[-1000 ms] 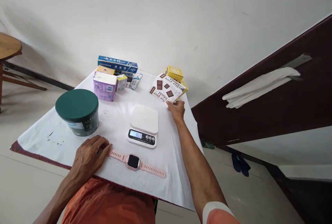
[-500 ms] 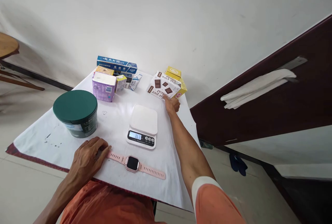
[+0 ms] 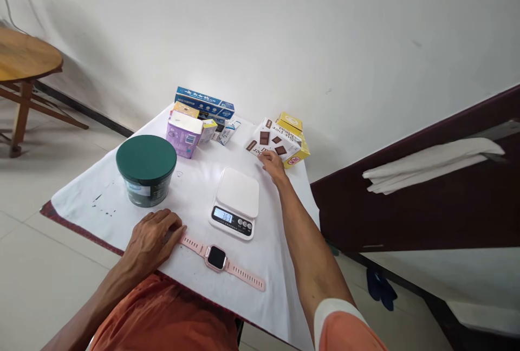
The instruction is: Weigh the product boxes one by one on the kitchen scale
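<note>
My left hand (image 3: 156,237) rests on the white-covered table's front edge, fingers loosely bent and apart from the thumb. Its thumb side lies at the strap end of a pink smartwatch (image 3: 216,258), stretched flat. At the back right, my right hand (image 3: 273,164) touches the lower edge of a white Su-per Meal box (image 3: 280,137) printed with chocolate pieces, fingers reaching leftward. That box leans on yellow boxes (image 3: 290,121). Between my hands sits a white kitchen scale (image 3: 238,191) with a lit display that seems to read 363 and a bare plate.
A green-lidded tub (image 3: 146,172) stands at the left. Behind it are a purple pack (image 3: 184,134), a long blue box (image 3: 205,103) and several small boxes. A wall backs the table. A white cloth (image 3: 430,164) hangs on a dark door (image 3: 345,210) at the right.
My view has turned left, so everything sits further right. My right hand has slid left along the Su-per Meal box's edge, its fingers now straighter. The box and my left hand stay put.
</note>
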The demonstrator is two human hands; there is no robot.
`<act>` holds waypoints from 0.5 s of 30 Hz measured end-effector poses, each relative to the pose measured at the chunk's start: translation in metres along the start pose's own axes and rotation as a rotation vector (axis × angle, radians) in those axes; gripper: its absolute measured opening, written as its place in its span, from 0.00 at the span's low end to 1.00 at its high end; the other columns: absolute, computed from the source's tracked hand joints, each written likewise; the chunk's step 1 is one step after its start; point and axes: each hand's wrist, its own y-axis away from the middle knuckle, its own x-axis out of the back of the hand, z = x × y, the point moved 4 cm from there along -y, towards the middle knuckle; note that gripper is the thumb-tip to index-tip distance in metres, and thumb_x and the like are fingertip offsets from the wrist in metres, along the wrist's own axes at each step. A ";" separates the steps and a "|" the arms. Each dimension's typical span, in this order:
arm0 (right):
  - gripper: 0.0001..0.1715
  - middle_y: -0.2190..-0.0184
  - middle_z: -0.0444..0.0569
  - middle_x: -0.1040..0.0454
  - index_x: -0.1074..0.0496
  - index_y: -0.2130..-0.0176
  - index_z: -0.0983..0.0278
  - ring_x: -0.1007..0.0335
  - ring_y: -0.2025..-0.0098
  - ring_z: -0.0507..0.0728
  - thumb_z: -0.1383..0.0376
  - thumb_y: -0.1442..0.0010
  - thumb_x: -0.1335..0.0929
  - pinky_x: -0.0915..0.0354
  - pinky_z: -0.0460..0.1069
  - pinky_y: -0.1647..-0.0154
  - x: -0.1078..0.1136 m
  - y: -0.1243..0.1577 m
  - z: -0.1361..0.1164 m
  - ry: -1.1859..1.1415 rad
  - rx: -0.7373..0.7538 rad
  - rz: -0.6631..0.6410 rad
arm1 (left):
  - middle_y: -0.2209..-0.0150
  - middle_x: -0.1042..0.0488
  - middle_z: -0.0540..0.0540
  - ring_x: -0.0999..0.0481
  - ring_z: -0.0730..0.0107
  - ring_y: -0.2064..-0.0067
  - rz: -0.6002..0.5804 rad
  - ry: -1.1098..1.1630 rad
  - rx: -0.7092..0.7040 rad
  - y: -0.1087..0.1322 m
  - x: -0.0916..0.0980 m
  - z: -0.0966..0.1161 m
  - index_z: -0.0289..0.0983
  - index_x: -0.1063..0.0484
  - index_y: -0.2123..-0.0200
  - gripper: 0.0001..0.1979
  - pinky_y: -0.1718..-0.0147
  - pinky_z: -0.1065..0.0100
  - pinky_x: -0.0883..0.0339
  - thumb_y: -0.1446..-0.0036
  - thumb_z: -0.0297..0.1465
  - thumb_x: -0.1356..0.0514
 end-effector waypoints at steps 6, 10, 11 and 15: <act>0.18 0.62 0.51 0.21 0.24 0.63 0.63 0.24 0.58 0.61 0.54 0.49 0.25 0.25 0.56 0.61 0.004 0.018 -0.047 0.015 0.097 -0.085 | 0.67 0.21 0.49 0.22 0.65 0.66 -0.016 0.009 0.001 -0.001 0.003 0.006 0.41 0.27 0.66 0.10 0.63 0.64 0.31 0.31 0.35 0.43; 0.22 0.62 0.50 0.19 0.22 0.60 0.62 0.23 0.55 0.61 0.49 0.45 0.24 0.25 0.59 0.51 -0.005 0.046 -0.119 -0.030 0.392 -0.211 | 0.66 0.21 0.48 0.23 0.65 0.65 -0.038 0.014 0.009 -0.001 0.001 0.005 0.40 0.27 0.65 0.10 0.62 0.62 0.31 0.30 0.35 0.44; 0.23 0.60 0.50 0.19 0.22 0.60 0.62 0.23 0.54 0.61 0.47 0.45 0.24 0.26 0.60 0.48 -0.010 0.057 -0.141 -0.050 0.471 -0.248 | 0.66 0.21 0.48 0.23 0.65 0.65 -0.045 0.015 0.012 -0.001 0.001 0.005 0.40 0.27 0.65 0.11 0.61 0.62 0.31 0.30 0.35 0.44; 0.32 0.50 0.51 0.20 0.22 0.52 0.59 0.25 0.44 0.63 0.41 0.46 0.23 0.30 0.64 0.39 -0.046 0.117 -0.209 -0.136 0.621 -0.568 | 0.65 0.21 0.47 0.23 0.65 0.65 -0.063 0.010 0.014 -0.001 0.000 0.004 0.40 0.27 0.64 0.11 0.61 0.62 0.31 0.29 0.35 0.45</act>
